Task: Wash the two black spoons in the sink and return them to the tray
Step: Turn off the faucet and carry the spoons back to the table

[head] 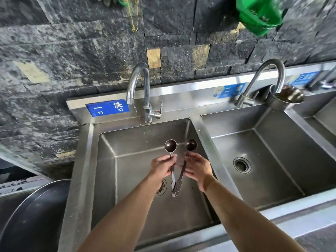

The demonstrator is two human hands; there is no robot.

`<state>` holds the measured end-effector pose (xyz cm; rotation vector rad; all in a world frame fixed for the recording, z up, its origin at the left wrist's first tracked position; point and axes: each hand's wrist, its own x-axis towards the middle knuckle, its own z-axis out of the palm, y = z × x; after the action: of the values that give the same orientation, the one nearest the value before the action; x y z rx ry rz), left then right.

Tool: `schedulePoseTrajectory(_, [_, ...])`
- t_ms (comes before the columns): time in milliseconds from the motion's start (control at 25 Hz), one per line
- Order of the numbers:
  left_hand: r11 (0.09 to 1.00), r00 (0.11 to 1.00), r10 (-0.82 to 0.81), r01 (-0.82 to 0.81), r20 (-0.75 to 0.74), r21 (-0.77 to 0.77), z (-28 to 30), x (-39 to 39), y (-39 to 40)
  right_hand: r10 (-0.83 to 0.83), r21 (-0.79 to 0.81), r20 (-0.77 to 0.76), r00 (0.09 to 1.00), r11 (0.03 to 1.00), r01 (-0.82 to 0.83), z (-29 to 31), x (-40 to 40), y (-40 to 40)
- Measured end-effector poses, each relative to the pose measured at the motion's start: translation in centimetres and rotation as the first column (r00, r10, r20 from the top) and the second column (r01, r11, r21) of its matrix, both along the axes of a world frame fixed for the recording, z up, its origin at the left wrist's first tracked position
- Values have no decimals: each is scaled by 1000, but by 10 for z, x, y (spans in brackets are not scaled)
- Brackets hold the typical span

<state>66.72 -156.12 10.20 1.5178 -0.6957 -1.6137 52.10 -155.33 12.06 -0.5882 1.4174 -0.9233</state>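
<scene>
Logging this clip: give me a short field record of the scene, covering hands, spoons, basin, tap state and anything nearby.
left hand: grips the handle of the left spoon
right hand: grips the handle of the right spoon
spoon pose: bowls side by side, pointing away from the person, handle ends meeting low over the basin
basin: left sink, steel
faucet: no water visibly running
drain: partly hidden by the left forearm
second sink: on the right, nothing in it
tray: not identifiable in view
</scene>
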Motion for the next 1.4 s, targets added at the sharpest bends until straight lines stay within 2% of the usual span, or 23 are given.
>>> schedulePoseTrajectory(200, [979,978,-204,202,-42,-38,16,-18,14,-180,-27,23,983,983,181,11,-26,38])
schedulePoseTrajectory(360, [920,920,-390,386,-43,-70,26,-52,26,-328,-55,24,944,943,329,28,-54,75])
schedulePoseTrajectory(480, [858,859,-510,506,-38,-84,31,-90,42,-449,-57,70,891,890,453,36,-81,113])
schedulePoseTrajectory(800, [632,630,-774,763,-63,-136,37,-217,133,-687,-107,29,726,720,685,42,-168,252])
schedulePoseTrajectory(1080, [384,382,-923,912,-46,-145,43,-333,285,-873,-112,-17,488,486,867,43,-241,428])
schedulePoseTrajectory(1240, [311,300,-947,946,-111,-91,37,-391,380,-950,-95,-12,312,311,946,35,-269,527])
schedulePoseTrajectory(1400, [179,177,-976,984,-127,-7,30,-437,477,-997,-93,64,51,45,995,23,-282,625])
